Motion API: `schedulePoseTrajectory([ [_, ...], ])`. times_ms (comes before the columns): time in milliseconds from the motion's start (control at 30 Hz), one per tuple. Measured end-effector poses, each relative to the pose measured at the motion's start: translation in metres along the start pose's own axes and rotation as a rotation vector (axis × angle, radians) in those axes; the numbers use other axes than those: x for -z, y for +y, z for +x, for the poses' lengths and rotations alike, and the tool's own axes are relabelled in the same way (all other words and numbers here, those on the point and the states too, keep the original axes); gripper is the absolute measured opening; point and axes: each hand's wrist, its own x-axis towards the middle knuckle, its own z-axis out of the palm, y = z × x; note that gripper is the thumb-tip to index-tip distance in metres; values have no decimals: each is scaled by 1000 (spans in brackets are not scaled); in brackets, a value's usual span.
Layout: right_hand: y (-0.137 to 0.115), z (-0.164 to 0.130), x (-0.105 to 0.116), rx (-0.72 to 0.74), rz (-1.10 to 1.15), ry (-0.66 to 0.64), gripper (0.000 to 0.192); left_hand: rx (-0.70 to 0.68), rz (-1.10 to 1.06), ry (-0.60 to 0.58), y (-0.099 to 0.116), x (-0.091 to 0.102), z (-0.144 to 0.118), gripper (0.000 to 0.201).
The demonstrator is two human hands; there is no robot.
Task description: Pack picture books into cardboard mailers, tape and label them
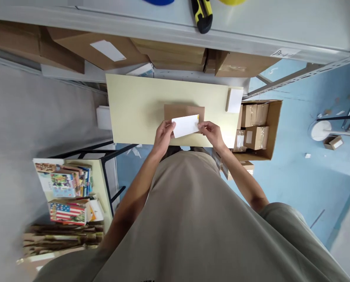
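Note:
A blank white label (185, 126) with rounded corners and a small yellow patch at its upper right corner is stretched between my hands. My left hand (163, 136) pinches its left end, and my right hand (211, 133) pinches the right end. Directly behind the label lies a brown cardboard box (184, 110), partly covered by it. Whether the label touches the box I cannot tell. Both stand over a pale yellow table (133, 105). A stack of white labels (235, 100) rests at the table's right end.
Cardboard boxes (175, 55) line a shelf behind the table. Above, a yellow-black utility knife (202, 15) lies on a grey shelf (251, 29). At right stands a large open carton (276, 131) of small boxes. Books (67, 213) fill a rack at lower left.

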Motion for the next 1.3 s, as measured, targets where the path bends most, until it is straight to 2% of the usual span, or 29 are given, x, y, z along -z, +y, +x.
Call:
schedulePoseTrajectory([
  [100, 5, 6, -2, -8, 12, -41, 58, 3, 15, 12, -2, -4, -5, 56],
  [200, 8, 13, -5, -3, 22, -29, 63, -2, -1, 17, -5, -4, -9, 56],
  [433, 11, 22, -9, 37, -71, -71, 64, -19, 27, 56, -19, 8, -11, 52],
  [533, 4, 8, -16, 78, -125, -72, 60, 3, 43, 126, -34, 15, -7, 47],
  [633, -8, -19, -30, 144, -197, -111, 50, 61, 29, 179, -48, 21, -3, 41],
  [733, -18, -47, -46, 217, -288, -191, 41, 85, 10, 177, -56, 25, -3, 38],
  [833, -18, -58, -53, 243, -340, -216, 37, 65, 42, 155, -58, 31, 0, 38],
  [933, -10, -42, -47, 207, -307, -96, 40, 35, 111, 150, -57, 36, 12, 39],
  [1067, 1, 0, -26, 120, -307, 85, 42, -42, 209, 134, -55, 37, 43, 34],
  [1167, 6, 27, -17, 73, -379, 144, 36, -95, 270, 148, -57, 33, 67, 28],
  [1300, 13, 46, -20, 25, -451, 168, 24, -119, 347, 206, -63, 27, 91, 20],
])
